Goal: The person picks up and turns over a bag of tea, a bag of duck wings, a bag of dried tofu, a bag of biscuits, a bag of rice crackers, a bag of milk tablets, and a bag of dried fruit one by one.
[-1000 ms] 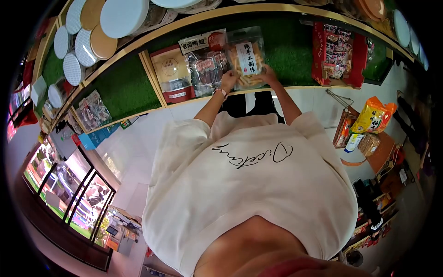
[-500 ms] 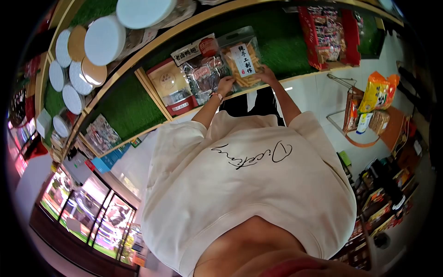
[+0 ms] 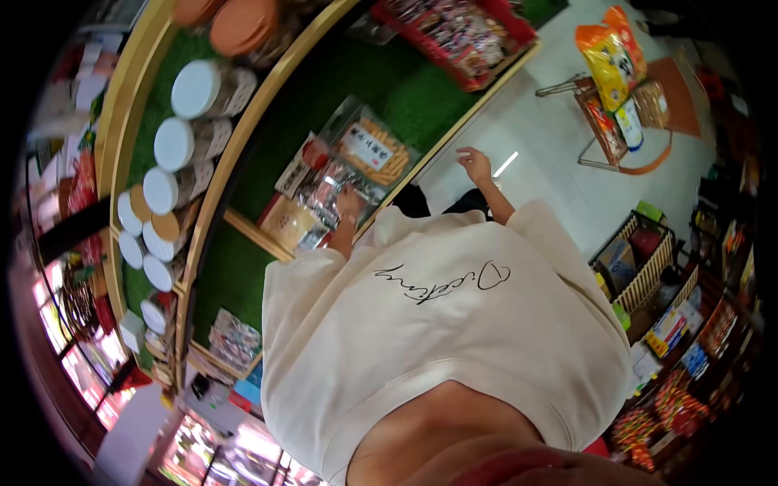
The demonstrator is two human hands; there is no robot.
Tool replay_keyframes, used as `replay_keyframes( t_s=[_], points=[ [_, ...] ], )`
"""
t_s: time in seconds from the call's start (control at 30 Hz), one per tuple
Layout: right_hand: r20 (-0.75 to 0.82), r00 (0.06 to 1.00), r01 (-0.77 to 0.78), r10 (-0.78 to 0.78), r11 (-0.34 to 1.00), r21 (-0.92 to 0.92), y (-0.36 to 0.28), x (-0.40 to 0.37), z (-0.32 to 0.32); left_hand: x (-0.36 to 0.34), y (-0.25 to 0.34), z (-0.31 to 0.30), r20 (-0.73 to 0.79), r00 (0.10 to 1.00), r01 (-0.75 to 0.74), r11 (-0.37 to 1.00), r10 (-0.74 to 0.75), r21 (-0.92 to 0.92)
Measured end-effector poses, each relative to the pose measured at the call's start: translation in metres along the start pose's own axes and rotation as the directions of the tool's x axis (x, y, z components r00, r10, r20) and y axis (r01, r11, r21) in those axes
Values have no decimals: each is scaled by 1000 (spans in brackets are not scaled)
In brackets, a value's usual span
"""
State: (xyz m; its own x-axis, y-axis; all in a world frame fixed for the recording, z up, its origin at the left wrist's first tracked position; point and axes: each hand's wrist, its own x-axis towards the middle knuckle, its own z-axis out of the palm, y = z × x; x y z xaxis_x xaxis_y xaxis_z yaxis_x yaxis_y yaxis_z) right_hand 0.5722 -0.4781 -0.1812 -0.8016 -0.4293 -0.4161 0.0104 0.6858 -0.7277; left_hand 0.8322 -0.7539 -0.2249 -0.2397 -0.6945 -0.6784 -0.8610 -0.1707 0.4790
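Left hand [image 3: 349, 202] down on the clear packets of dark snacks [image 3: 328, 188], at 10 o'clock from the chest. Fingers masked by the wrist and the film, so cannot tell whether clenched or flat.

Right hand [image 3: 474, 163] empty, fingers loosely spread, off the shelf and over white floor at 12 o'clock.

Clear pouch of pale snack sticks [image 3: 371, 151] flat on the green turf shelf [image 3: 429, 89], at 1 o'clock of the left hand. Overlaps the dark packets, probably to keep the white label face up and readable. Glossy, crinkled film, sticks packed side by side beneath.
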Motion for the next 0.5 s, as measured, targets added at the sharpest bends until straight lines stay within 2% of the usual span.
replay_keyframes(
  t_s=[0.07,0.13,0.2,0.27,0.33,0.37,0.4,0.43,0.47,0.5],
  points=[
    [-17,998,-60,60,998,-17,19,-11,-34,-39,35,-3,-79,996,33,998,-29,50],
    [-103,990,-96,97,995,16,39,-29,-69,-71,52,13,-222,959,-200,976,177,-88],
    [-198,969,-141,150,988,59,69,-41,-100,-22,12,49,-389,827,-397,911,406,107],
    [-271,945,-134,183,973,189,112,-60,-126,-32,42,78,-388,871,-301,952,301,63],
    [-366,906,-123,213,960,253,157,-77,-149,-2,44,120,-414,792,-393,894,448,217],
    [-394,878,-183,271,952,247,175,-84,-161,-20,80,136,-238,893,-366,924,381,107],
    [-412,848,-249,333,937,245,192,-99,-169,-43,110,156,-41,952,-304,952,305,23],
    [-442,811,-295,384,920,258,208,-113,-179,-46,127,186,130,962,-223,966,240,-130],
    [-460,776,-343,431,901,267,225,-128,-188,-47,138,213,304,936,-97,961,176,-258],
    [-486,743,-386,460,888,251,244,-143,-195,-58,167,228,547,831,-128,992,105,4]
  ],
)
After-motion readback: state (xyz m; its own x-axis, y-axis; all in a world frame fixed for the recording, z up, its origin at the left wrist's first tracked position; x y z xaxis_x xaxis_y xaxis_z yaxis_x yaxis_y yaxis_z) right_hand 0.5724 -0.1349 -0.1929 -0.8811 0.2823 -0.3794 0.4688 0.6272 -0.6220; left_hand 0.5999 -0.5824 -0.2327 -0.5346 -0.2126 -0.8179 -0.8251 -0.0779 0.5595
